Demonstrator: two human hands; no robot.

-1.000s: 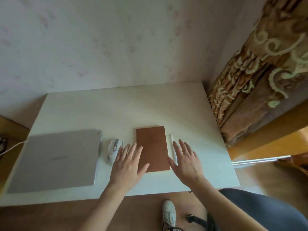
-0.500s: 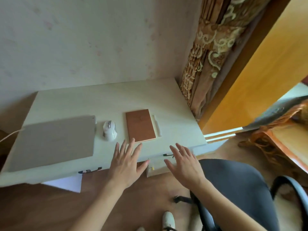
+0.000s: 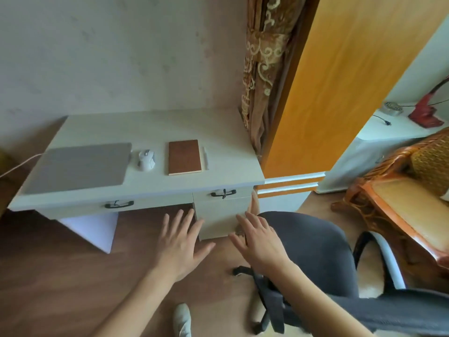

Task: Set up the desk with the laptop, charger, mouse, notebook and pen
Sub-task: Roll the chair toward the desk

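Fingers (image 3: 181, 218) of both hands are spread and hold nothing, well in front of the tabletop (image 3: 155, 127); the notebook (image 3: 185, 157) lies beyond them, long axis pointing away.

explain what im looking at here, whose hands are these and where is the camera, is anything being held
There is no machine here: a person wears a wide-angle camera on the head, looking forward and down. The left hand and right hand hang in the air in front of the desk, fingers spread, holding nothing. On the desk, left to right, lie a closed laptop with a white cable at its left side, a white mouse, a brown notebook and a pale pen beside it. A dark office chair stands at the right.
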